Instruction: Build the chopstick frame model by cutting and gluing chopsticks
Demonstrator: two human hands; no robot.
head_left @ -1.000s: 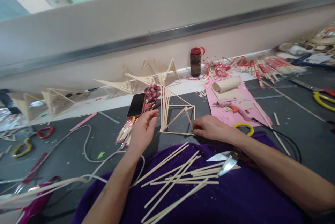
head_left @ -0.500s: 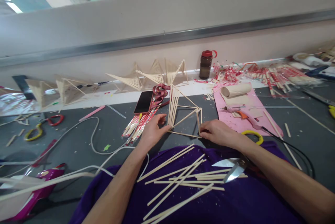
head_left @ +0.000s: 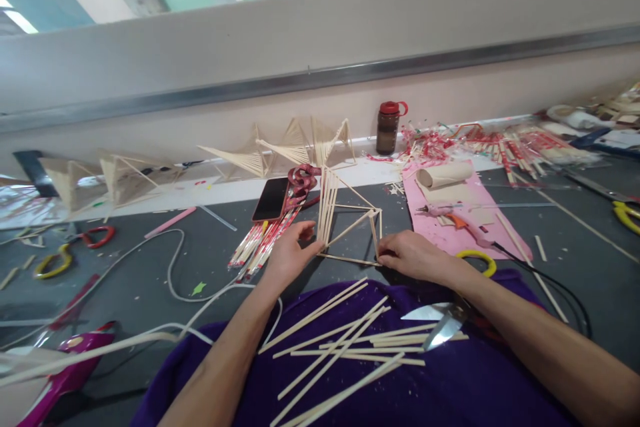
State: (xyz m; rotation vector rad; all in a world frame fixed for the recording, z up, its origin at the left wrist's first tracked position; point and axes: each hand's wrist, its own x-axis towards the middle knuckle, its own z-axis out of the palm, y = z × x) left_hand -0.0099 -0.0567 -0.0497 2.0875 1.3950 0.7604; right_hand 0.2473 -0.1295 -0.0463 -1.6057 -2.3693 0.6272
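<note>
Left hand (head_left: 287, 255) pinches the left corner of the pale wooden stick frame (head_left: 347, 224) — right hand (head_left: 410, 255) pinches its right corner, fingers pressed together on the grey tabletop (head_left: 200, 260).

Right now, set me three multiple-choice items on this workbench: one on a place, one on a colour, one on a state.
1. Where does the phone lie?
A. left of the stick frame
B. on the pink sheet
C. on the purple cloth

2. What colour is the lid of the brown bottle?
A. yellow
B. red
C. blue

3. How do the hands stand to the stick frame?
A. both clear of it
B. only one at it
C. one at each near corner

Key: 1 A, the phone rests on the grey mat just left of the frame, beside the red-wrapped sticks. 2 B, the cap at the wall is red. 3 C, the left hand has its fingers at the near left corner and the right hand pinches the near right corner.
</note>
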